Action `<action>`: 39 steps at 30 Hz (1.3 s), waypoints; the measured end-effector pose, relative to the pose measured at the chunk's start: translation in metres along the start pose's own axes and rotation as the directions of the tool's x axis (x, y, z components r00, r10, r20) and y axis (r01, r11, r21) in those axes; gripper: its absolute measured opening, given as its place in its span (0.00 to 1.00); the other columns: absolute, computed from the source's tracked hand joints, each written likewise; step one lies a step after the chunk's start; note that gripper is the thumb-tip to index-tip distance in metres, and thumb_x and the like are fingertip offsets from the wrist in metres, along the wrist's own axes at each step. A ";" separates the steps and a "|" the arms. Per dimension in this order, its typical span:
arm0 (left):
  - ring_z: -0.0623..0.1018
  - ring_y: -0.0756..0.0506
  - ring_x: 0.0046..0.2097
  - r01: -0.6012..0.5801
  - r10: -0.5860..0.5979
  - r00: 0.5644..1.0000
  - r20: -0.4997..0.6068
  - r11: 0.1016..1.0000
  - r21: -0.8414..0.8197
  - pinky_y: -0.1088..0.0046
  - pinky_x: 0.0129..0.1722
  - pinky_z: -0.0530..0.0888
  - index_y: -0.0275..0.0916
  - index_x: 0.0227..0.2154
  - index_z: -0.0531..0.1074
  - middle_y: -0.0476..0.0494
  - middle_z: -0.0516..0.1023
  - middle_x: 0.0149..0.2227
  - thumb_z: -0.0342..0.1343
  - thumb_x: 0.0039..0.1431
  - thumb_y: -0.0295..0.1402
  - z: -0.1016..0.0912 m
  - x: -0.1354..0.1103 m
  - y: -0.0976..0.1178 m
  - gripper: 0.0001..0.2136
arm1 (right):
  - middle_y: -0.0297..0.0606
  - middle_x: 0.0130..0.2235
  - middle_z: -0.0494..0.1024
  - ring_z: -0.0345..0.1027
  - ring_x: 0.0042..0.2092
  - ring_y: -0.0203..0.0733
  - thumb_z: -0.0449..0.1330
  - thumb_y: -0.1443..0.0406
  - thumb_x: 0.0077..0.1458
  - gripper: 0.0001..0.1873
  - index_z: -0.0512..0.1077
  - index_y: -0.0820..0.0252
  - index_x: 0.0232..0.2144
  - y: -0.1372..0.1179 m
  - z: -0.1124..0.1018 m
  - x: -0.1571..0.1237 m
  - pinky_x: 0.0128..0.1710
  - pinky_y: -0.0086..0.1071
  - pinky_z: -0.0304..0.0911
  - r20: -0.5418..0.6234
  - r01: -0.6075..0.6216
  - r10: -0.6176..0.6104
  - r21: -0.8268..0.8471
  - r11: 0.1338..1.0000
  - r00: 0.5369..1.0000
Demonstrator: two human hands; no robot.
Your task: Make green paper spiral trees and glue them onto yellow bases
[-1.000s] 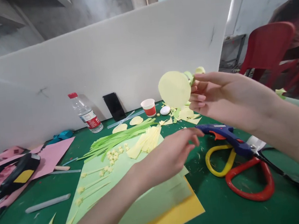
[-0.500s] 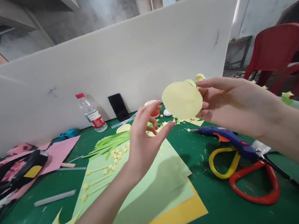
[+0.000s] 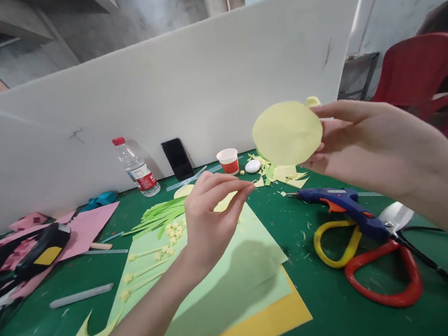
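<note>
My right hand [image 3: 367,145] is raised at the right, its fingers closed on the edge of a pale yellow paper disc [image 3: 287,133] that it holds upright above the table. A small yellow-green piece [image 3: 312,100] peeks out behind its fingertips. My left hand [image 3: 212,216] hovers lower, left of the disc and apart from it, over the light green paper sheet [image 3: 233,272]. Its thumb and fingertips are pinched together; anything between them is too small to make out.
On the green table [image 3: 330,305] lie a blue glue gun [image 3: 340,202], large red-and-yellow scissors [image 3: 374,270], green paper strips [image 3: 161,215], small yellow stars [image 3: 172,231], paper scraps [image 3: 283,173], a red cup [image 3: 228,161], a water bottle [image 3: 134,167], a phone [image 3: 176,159] and pink paper [image 3: 76,230]. A white board [image 3: 163,100] stands behind.
My left hand rose from the table toward the disc and then closed its fingers into a pinch. My right hand lifted the disc slightly higher and to the right.
</note>
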State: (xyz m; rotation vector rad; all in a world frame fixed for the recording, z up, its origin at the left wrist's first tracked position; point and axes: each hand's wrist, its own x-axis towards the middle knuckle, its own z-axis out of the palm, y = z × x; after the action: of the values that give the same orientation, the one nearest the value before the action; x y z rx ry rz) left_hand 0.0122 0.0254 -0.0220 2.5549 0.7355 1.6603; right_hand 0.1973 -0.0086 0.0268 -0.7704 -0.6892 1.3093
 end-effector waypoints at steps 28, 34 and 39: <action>0.71 0.49 0.28 0.350 -0.319 0.727 0.608 0.934 0.071 0.73 0.27 0.67 0.38 0.27 0.70 0.46 0.74 0.30 0.49 0.58 0.31 0.049 -0.028 -0.021 0.07 | 0.32 0.23 0.62 0.54 0.24 0.26 0.53 0.70 0.53 0.12 0.64 0.61 0.19 -0.012 0.000 -0.001 0.22 0.25 0.50 -0.069 0.118 -0.123 -0.074 0.990 0.990; 0.70 0.49 0.23 0.505 -0.390 0.674 0.628 0.863 -0.006 0.72 0.27 0.68 0.38 0.23 0.69 0.49 0.71 0.20 0.48 0.56 0.32 0.047 -0.027 -0.026 0.09 | 0.29 0.20 0.56 0.51 0.23 0.29 0.63 0.66 0.41 0.11 0.64 0.60 0.15 0.008 0.003 -0.008 0.23 0.28 0.51 0.160 0.228 -0.176 -0.423 0.877 0.971; 0.73 0.46 0.33 0.639 -0.508 0.661 0.551 0.767 -0.059 0.72 0.31 0.70 0.38 0.40 0.66 0.46 0.74 0.36 0.49 0.52 0.30 0.024 -0.034 -0.038 0.12 | 0.32 0.25 0.62 0.55 0.25 0.33 0.60 0.64 0.43 0.07 0.66 0.59 0.20 0.040 0.008 -0.013 0.24 0.30 0.52 0.431 0.423 -0.132 -0.701 0.574 0.893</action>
State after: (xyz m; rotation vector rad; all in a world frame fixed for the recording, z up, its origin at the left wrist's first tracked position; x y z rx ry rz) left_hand 0.0075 0.0517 -0.0709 2.0865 1.0540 0.7650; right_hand 0.1660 -0.0170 -0.0011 -1.0798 -1.6743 0.7920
